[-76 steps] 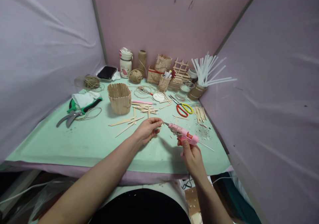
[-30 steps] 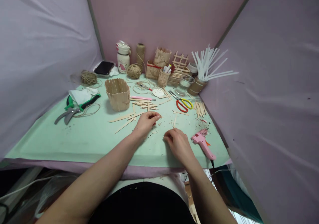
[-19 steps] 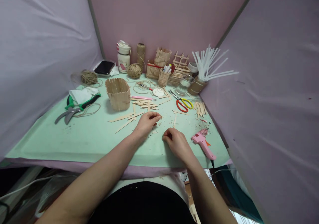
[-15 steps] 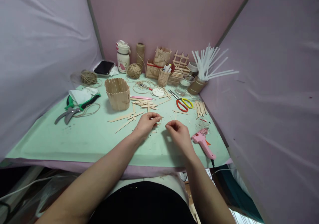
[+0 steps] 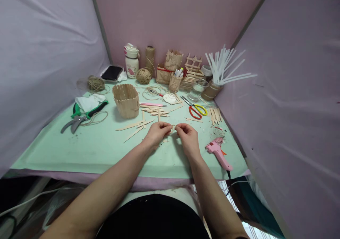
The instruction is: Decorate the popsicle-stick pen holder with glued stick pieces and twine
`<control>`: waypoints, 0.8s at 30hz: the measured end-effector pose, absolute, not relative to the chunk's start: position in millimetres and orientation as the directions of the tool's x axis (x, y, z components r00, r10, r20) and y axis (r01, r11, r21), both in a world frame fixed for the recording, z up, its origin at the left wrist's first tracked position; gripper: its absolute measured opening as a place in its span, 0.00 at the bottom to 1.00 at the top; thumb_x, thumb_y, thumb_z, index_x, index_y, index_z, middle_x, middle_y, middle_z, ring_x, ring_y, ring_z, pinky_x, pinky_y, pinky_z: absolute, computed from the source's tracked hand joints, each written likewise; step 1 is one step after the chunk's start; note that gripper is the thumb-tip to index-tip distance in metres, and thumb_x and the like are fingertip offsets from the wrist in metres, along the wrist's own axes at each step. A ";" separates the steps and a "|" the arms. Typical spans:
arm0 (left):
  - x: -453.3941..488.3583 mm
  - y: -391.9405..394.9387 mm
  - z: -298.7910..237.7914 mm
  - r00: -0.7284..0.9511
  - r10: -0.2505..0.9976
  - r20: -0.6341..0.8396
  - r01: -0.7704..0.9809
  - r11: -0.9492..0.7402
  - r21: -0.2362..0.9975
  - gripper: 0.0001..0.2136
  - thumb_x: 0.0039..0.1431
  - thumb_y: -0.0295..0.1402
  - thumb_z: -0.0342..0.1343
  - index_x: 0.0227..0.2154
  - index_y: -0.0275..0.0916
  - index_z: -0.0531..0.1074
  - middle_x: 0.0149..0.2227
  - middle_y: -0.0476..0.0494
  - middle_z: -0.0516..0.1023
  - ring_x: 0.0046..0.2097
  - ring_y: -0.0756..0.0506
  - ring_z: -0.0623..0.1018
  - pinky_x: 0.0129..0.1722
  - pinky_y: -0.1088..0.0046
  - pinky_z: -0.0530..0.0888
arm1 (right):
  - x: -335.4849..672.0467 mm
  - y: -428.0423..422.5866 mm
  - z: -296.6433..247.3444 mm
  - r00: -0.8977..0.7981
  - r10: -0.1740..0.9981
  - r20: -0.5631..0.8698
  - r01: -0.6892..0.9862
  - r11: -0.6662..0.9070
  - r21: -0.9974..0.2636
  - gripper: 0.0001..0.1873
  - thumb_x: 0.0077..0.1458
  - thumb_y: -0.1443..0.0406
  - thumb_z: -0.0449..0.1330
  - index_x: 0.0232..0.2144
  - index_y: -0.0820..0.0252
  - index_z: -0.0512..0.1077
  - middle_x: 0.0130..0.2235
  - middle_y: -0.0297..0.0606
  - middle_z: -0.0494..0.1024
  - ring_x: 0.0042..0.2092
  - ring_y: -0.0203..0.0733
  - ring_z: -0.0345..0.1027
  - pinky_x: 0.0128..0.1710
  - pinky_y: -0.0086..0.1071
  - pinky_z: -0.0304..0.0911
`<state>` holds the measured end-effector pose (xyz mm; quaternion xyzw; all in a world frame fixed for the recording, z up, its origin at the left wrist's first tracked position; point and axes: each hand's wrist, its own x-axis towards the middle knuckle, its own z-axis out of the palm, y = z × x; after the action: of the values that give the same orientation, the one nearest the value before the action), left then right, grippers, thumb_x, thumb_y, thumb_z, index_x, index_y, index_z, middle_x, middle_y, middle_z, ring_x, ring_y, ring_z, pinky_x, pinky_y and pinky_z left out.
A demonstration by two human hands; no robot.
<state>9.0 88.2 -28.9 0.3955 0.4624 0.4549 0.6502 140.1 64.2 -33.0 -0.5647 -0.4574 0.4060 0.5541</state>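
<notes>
My left hand (image 5: 159, 132) and my right hand (image 5: 188, 135) meet above the near middle of the table, fingertips pinched. A small piece of wooden stick (image 5: 174, 127) shows between them, mostly covered by the fingers. Tiny wood scraps (image 5: 166, 140) lie under the hands. Just beyond my left hand is a loose pile of flat wooden sticks (image 5: 155, 111), with longer split sticks (image 5: 135, 126) to its left. A basket made of wooden sticks (image 5: 126, 106) stands upright behind them.
Red and yellow scissors (image 5: 196, 110) and a pink glue gun (image 5: 219, 154) lie to the right. Green-handled pruning shears (image 5: 82, 116) are at left. Along the back stand a bottle (image 5: 131, 63), twine (image 5: 143, 76), a glass of water (image 5: 196, 90) and white glue sticks (image 5: 220, 67).
My right hand has moved left and slightly up, so its fingertips now meet the left hand's at the small stick piece. The view has shifted slightly.
</notes>
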 end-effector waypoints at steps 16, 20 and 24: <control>9.2 87.3 -28.3 0.145 0.963 -0.228 -0.196 0.254 0.947 0.10 0.41 0.35 0.64 0.24 0.33 0.73 0.21 0.49 0.70 0.24 0.53 0.67 0.26 0.75 0.62 | 137.7 65.4 -35.4 0.259 0.964 0.061 0.070 0.044 -0.997 0.10 0.46 0.60 0.64 0.29 0.62 0.75 0.28 0.34 0.75 0.30 0.36 0.64 0.32 0.31 0.58; 9.4 86.1 -26.0 0.154 0.956 -0.249 -0.212 0.278 0.937 0.10 0.41 0.34 0.64 0.25 0.33 0.73 0.22 0.47 0.72 0.24 0.53 0.68 0.26 0.76 0.64 | 137.2 65.4 -34.7 0.270 0.961 0.052 0.066 0.035 -0.997 0.09 0.45 0.61 0.64 0.28 0.62 0.75 0.28 0.34 0.75 0.30 0.37 0.64 0.32 0.31 0.58; 9.8 85.6 -24.1 0.152 0.949 -0.277 -0.226 0.306 0.925 0.09 0.41 0.32 0.64 0.25 0.32 0.73 0.23 0.46 0.74 0.25 0.52 0.71 0.27 0.76 0.65 | 137.0 65.3 -35.3 0.278 0.959 0.049 0.056 0.035 -0.998 0.09 0.45 0.61 0.64 0.28 0.62 0.75 0.28 0.34 0.75 0.30 0.37 0.65 0.32 0.31 0.58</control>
<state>9.8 85.6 -24.1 0.3826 0.4725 0.4481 0.6555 137.0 65.3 -35.3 -0.5673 -0.4475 0.4010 0.5631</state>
